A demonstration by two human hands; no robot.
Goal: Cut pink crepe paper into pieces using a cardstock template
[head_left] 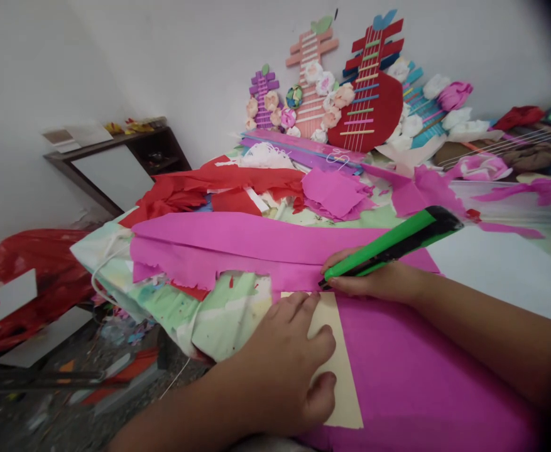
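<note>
My right hand (374, 279) grips a green and black utility knife (383, 243), its handle slanting up to the right. The tip points down at the pink paper (426, 370), close to the top edge of a cream card template (343, 376). My left hand (294, 358) lies on that card with fingers spread, pressing it onto the pink sheet. Beyond both hands runs a long pink paper strip (237, 235) with a ragged lower edge. Whether the blade touches the paper is too small to tell.
Red paper scraps (176, 191) and crumpled pink pieces (334, 191) lie farther back on the stained cloth-covered table (228, 326). Guitar-shaped crafts, one of them a red guitar (383, 113), lean on the wall with paper flowers. A low cabinet (115, 169) stands left; litter covers the floor.
</note>
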